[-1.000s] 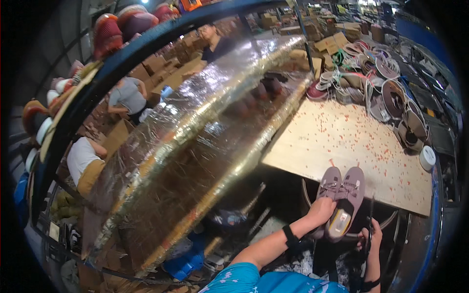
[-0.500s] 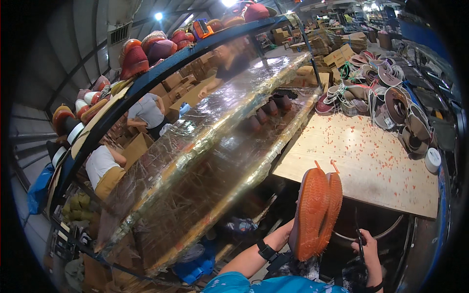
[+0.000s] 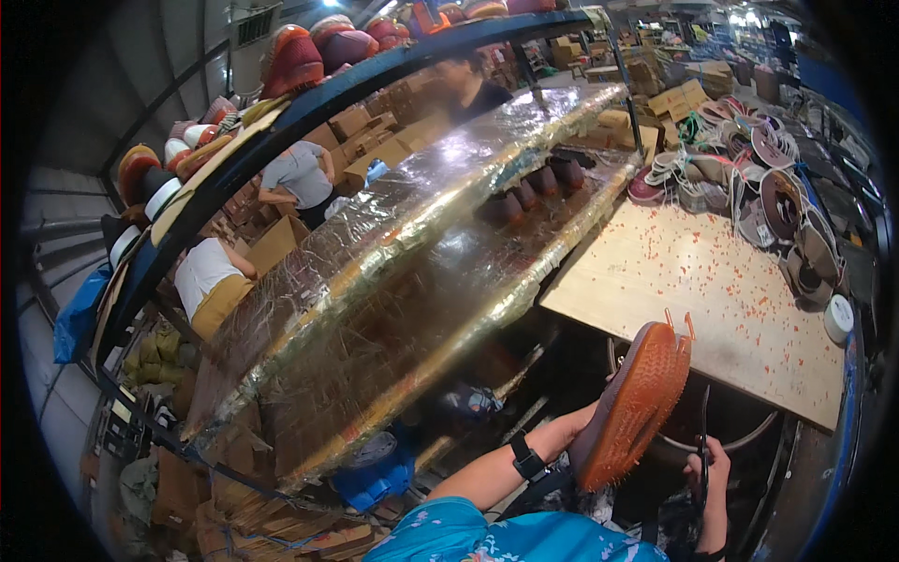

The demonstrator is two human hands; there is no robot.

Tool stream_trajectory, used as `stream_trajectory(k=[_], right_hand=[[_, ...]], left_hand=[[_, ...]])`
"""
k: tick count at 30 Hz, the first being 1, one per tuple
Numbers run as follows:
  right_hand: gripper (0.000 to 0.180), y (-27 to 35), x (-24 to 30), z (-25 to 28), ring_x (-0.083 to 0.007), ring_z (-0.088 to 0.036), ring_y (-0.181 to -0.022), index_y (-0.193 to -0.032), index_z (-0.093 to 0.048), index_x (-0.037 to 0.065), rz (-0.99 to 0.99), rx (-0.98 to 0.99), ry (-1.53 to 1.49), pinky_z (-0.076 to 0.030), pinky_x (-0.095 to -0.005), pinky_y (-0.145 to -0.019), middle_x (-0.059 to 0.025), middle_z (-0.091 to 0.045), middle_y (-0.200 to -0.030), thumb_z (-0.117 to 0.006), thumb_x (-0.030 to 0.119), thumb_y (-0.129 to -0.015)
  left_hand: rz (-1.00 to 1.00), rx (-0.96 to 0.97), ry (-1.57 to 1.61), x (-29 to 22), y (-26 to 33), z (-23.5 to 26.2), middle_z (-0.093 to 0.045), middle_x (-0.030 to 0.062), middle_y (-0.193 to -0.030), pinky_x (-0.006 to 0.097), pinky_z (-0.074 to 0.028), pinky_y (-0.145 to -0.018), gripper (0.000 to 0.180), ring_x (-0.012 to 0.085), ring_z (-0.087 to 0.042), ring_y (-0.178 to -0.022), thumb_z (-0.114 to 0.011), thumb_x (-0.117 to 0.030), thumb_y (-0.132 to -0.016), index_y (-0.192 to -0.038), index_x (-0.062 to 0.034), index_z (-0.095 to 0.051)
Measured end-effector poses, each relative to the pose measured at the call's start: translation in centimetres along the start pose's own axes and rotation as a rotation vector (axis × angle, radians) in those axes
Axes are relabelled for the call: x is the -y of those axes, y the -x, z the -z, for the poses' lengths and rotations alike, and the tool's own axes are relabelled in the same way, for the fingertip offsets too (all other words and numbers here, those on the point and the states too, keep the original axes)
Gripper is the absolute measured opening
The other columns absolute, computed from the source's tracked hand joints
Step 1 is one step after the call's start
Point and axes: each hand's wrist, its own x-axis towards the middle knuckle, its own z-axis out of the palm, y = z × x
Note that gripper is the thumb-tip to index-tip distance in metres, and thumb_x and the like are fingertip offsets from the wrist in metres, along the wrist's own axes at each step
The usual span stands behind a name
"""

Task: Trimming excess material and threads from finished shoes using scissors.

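The left hand [image 3: 589,415] held shoes [image 3: 639,407], fingers hidden behind; the right hand [image 3: 715,465] gripped a tool [image 3: 706,412] jutting beyond its fingers.

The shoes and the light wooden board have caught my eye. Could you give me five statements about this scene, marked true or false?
1. The left hand holds up a pair of shoes. True.
2. The shoes' soles are white. False: they are orange.
3. Orange scraps lie scattered on the light wooden board. True.
4. The right hand is empty. False: the right hand holds a dark, scissor-like tool.
5. A shoe heap lies toward the board's far end. True.
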Motion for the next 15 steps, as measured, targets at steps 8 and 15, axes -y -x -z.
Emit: stream_trajectory(k=[8,15], right_hand=[[0.06,0.0,4.5,-2.0,-0.0255,-0.063,-0.086,-0.121,-0.053,0.01,0.269,0.077,0.44,-0.047,-0.0334,-0.079,-0.0118,-0.065,-0.096,-0.075,0.033,-0.07],[0.061,0.6,6.8,-1.7,-0.0277,-0.06,-0.077,-0.117,-0.054,0.011,0.217,-0.036,0.576,-0.046,-0.0348,-0.072,-0.0114,-0.058,-0.082,-0.076,0.033,-0.065]], left_hand=[[0.435,0.245,0.051,-1.3,-0.2,1.6,-0.062,0.0102,-0.106,0.03,-0.052,-0.078,0.034,0.0178,-0.063,-0.087,-0.044,-0.024,-0.097,-0.123,-0.0036,-0.052],[0.58,0.434,0.003,-0.2,0.4,1.6,-0.062,0.0103,-0.105,0.03,-0.052,-0.077,0.033,0.0178,-0.063,-0.087,-0.045,-0.024,-0.097,-0.122,-0.0031,-0.052]])
